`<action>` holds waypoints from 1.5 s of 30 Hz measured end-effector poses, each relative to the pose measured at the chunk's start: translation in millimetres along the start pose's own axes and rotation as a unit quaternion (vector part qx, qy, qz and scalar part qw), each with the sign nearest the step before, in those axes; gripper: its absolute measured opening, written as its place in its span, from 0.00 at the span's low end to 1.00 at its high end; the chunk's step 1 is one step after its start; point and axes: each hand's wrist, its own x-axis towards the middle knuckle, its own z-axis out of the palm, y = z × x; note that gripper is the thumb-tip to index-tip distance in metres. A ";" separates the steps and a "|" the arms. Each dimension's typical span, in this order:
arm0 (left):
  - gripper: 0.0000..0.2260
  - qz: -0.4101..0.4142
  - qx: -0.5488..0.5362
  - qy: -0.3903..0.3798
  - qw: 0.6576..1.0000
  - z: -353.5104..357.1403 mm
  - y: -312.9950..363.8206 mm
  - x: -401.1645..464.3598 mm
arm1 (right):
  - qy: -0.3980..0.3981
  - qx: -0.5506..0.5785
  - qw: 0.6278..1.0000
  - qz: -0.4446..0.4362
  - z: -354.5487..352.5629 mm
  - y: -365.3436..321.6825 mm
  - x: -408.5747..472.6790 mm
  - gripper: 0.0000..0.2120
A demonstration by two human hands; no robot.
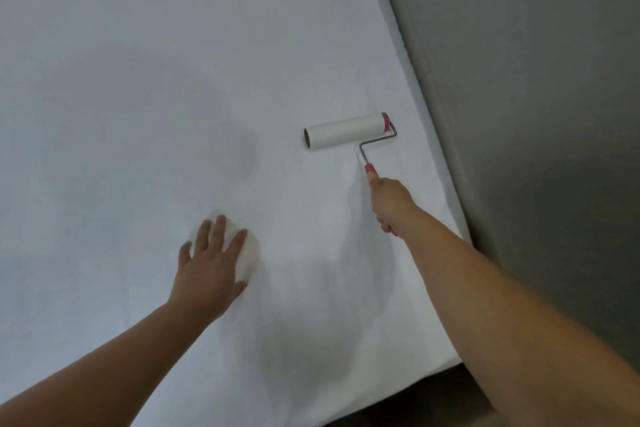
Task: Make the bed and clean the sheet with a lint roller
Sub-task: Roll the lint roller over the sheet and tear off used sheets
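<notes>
The lint roller (346,132) lies with its white paper drum flat on the sheet (156,62), toward the right side of the bed, its open cardboard end pointing left and its pink cap on the right. A bent metal rod runs from that cap down to the pink handle, which my right hand (389,201) grips with the fingers wrapped round it, the thumb laid along the top; the handle's tip shows below my fist. My left hand (213,267) rests on the sheet well to the left of the roller and nearer me, palm down, fingers spread and straight. The white sheet looks smooth, with faint creases. A grey wall (536,114) runs along the bed's right edge.
</notes>
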 end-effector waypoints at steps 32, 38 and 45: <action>0.34 -0.012 -0.097 -0.075 0.992 31.5 -74.4 -148.5 | -0.058 -0.130 0.989 0.047 129.3 225.9 -269.1 0.21; 0.34 -0.052 -0.080 -0.041 0.995 40.7 -109.2 -140.1 | -0.048 -0.095 0.994 -0.002 153.2 129.0 -218.1 0.24; 0.45 -0.110 -0.044 -0.009 0.993 33.9 -141.1 -108.7 | -0.029 -0.040 0.998 -0.042 161.7 -32.9 -137.8 0.25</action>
